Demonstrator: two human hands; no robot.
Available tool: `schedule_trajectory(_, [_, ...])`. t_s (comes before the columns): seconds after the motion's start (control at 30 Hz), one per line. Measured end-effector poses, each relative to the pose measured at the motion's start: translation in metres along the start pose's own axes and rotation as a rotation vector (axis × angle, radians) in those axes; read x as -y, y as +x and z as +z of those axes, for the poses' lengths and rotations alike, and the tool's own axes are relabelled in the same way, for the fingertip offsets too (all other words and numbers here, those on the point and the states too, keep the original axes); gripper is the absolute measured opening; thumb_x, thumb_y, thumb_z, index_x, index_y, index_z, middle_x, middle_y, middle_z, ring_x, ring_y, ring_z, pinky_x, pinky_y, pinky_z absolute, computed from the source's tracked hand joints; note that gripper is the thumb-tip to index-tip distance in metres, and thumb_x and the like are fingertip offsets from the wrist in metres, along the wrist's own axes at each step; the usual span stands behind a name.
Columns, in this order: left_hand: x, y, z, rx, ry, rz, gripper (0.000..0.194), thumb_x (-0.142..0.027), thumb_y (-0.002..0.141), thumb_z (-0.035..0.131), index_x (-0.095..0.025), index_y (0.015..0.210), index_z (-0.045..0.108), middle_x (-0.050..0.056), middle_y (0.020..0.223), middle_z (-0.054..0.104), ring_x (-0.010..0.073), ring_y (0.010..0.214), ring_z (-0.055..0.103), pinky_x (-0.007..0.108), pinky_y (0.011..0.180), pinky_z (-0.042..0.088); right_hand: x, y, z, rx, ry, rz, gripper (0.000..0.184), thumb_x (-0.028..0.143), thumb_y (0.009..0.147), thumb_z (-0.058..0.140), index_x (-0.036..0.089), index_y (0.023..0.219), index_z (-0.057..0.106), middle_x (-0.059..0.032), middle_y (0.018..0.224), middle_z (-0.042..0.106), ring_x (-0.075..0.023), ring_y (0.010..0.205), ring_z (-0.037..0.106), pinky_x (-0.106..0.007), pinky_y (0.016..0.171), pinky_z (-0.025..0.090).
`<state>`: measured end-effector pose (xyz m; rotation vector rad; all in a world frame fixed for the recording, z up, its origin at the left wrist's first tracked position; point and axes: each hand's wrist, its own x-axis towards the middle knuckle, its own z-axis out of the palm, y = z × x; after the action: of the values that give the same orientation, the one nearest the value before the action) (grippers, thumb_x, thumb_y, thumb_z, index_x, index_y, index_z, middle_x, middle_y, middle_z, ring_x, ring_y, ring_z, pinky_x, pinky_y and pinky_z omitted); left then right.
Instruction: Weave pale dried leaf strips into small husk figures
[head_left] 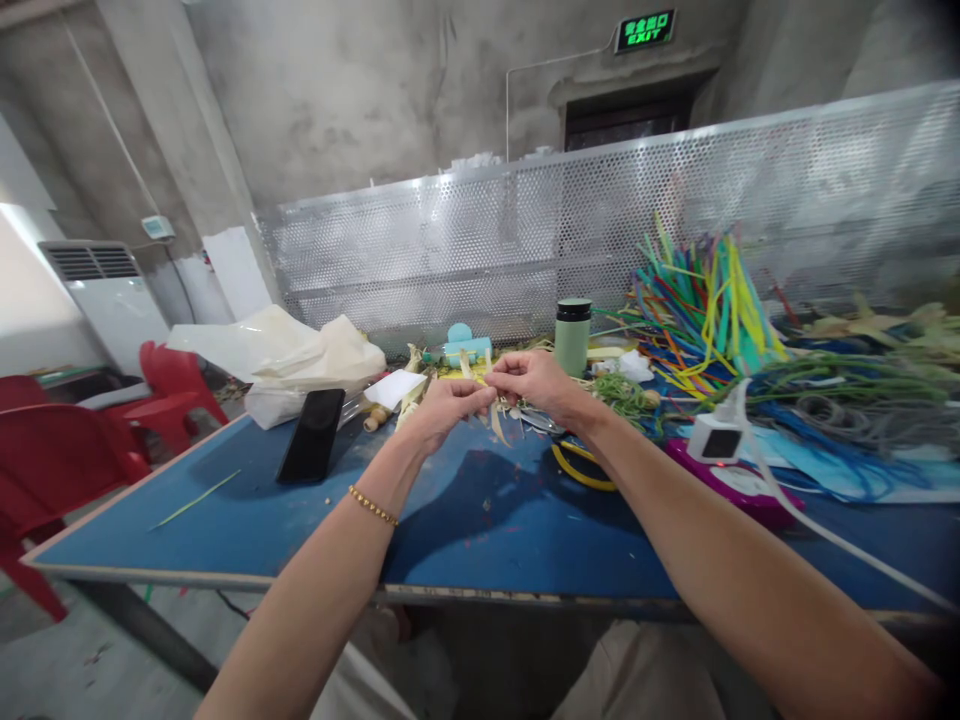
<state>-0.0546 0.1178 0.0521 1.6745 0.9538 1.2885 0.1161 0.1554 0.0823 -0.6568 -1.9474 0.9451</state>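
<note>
My left hand (pixel 444 408) and my right hand (pixel 534 383) meet above the middle of the blue table, fingertips nearly touching. Each is closed in a pinch on a pale husk strip (pixel 499 425), whose lower end hangs between them while more pale pieces stick up above the fingers. The exact grip points are hidden behind the fingers. Just under my right hand lie grey-handled scissors or a similar tool, partly covered, and a yellow loop (pixel 583 470). A gold bead bracelet (pixel 373 506) circles my left wrist.
A black phone (pixel 311 437) leans at the left, before plastic bags (pixel 307 350). A green flask (pixel 574 340) stands behind my right hand. Coloured strips (pixel 712 310), green cords (pixel 832 380) and a white charger (pixel 716 440) with its cable fill the right side. Perforated metal panels (pixel 450 255) stand behind.
</note>
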Motion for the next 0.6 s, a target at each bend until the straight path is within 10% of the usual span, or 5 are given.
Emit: schedule_trajectory(0.6, [-0.001,-0.002,0.002,0.062,-0.243,-0.158,0.02,-0.025,0.059,0.084,-0.012,0.059,0.069,0.002,0.056,0.058,0.0085,0.055,0.045,0.028,0.056,0.03,-0.008,0.001,0.007,0.004,0.006,-0.016,0.024,0.036,0.071,0.068,0.016,0.063,0.057,0.0043,0.049,0.051,-0.0077,0.045,0.043,-0.022,0.045,0.03])
